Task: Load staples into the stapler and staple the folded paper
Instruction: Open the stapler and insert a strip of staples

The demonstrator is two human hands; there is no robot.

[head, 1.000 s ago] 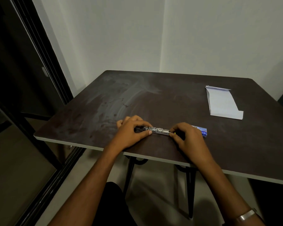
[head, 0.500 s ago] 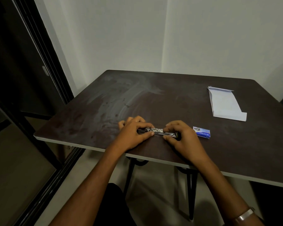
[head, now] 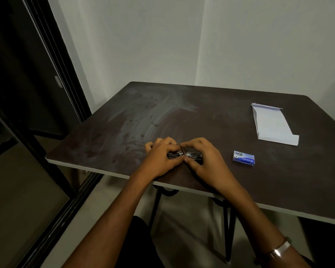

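Your fingertips meet over the middle of the small black-and-silver metal stapler (head: 184,155), which lies lengthwise on the dark brown table (head: 211,120) close to its near edge. Your left hand (head: 162,157) covers the stapler's left end, with thumb and index finger pinched onto the metal from the near and far sides. Your right hand (head: 205,157) covers the right end, its index finger curled over the top and its thumb pressing in from the near side, so both hands are clamped on the stapler. Only a short stretch of shiny metal shows between the two sets of fingers; you cannot tell from this view whether the stapler's top is hinged open or whether staples sit in its channel.

To the right of your right hand, apart from it, the small blue cardboard staple box (head: 243,158) lies flat on the table. Farther back and to the right, well apart from the box, the white folded paper (head: 273,124) lies flat near the table's right side.

A silver metal bracelet (head: 280,250) sits on your right wrist. The table stands on thin black metal legs (head: 228,229) in the corner of a plain white wall (head: 162,45), with a dark-framed sliding door (head: 27,93) on your left.
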